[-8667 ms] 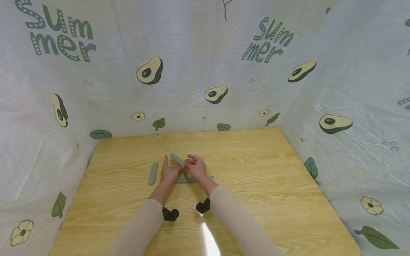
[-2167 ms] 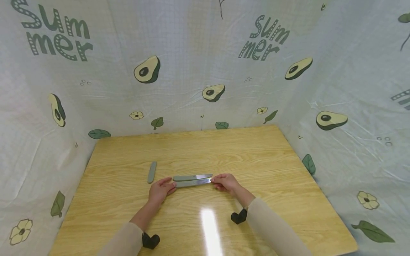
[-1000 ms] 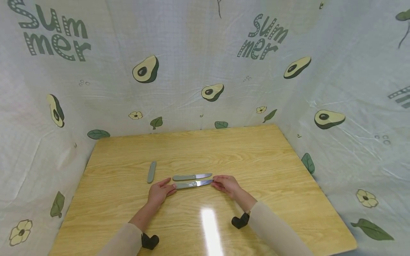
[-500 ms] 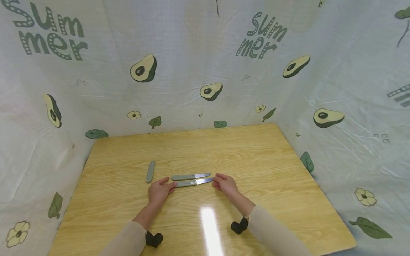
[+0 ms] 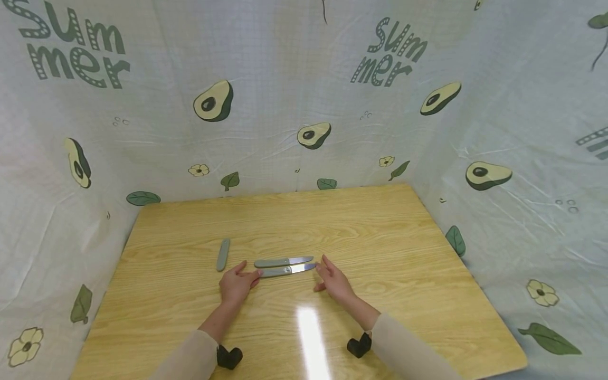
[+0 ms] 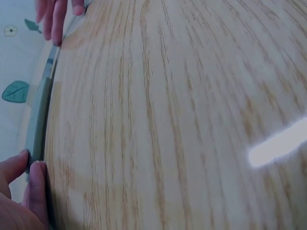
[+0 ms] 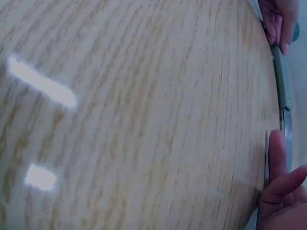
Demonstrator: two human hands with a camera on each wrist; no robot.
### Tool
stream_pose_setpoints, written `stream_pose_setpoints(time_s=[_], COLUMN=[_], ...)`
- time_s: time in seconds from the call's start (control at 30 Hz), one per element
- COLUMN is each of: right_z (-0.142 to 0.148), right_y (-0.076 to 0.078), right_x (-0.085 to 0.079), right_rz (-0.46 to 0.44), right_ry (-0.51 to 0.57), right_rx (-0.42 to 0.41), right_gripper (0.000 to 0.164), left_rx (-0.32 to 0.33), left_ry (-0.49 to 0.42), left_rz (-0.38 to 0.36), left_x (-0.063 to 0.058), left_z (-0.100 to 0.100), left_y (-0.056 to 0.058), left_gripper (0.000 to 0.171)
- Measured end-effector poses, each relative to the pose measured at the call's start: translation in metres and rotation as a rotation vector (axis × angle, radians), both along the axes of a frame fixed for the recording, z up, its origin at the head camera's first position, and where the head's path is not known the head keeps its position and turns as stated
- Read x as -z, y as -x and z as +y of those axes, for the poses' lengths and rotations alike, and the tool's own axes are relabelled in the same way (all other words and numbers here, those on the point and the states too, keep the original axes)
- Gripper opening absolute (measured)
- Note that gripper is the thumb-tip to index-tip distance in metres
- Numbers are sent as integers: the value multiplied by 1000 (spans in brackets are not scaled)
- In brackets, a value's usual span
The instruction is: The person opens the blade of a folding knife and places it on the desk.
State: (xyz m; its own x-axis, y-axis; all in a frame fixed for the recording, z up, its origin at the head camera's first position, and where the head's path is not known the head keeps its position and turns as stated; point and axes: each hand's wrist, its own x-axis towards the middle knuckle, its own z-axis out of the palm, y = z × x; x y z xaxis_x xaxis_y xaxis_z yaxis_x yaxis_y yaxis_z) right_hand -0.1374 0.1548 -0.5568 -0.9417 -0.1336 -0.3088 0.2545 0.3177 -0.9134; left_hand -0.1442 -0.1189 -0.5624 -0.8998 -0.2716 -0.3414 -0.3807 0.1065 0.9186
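In the head view two green-handled folding knives lie side by side, blades out and pointing right. My left hand point(image 5: 235, 285) pinches the handle end of the front folding knife point(image 5: 276, 272). Thumb and fingers meet its handle point(image 6: 38, 122) in the left wrist view. My right hand point(image 5: 336, 283) is at the blade tip with its fingers loosely spread; whether one touches the tip I cannot tell. Just behind lies the rear folding knife point(image 5: 272, 263). Left of both, a similar folded knife point(image 5: 223, 255) lies with no blade showing.
All of this lies on a wood-grain table point(image 5: 380, 295). A white cloth with avocado prints point(image 5: 266, 105) hangs behind it and at both sides. A bright light reflection point(image 5: 312, 343) crosses the table's front.
Earlier both hands worked on a knife farther back; it now lies in front, parallel to the other. In the last half second my right fingers have let go of the blade tip and spread.
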Motion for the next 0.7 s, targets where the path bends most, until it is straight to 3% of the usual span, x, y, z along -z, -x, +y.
stream_pose_setpoints(time_s=[0.23,0.7], right_z=[1,1], right_y=[-1,-3], right_x=[4,1], right_rz=[-4,-4], right_ry=[73,24], right_rx=[-68,-82], right_gripper=[70,74], left_rx=[-8,-43], left_ry=[28,21], left_rz=[12,3], left_x=[1,2], left_z=[2,2], left_y=[-1,0], left_gripper=[69,68])
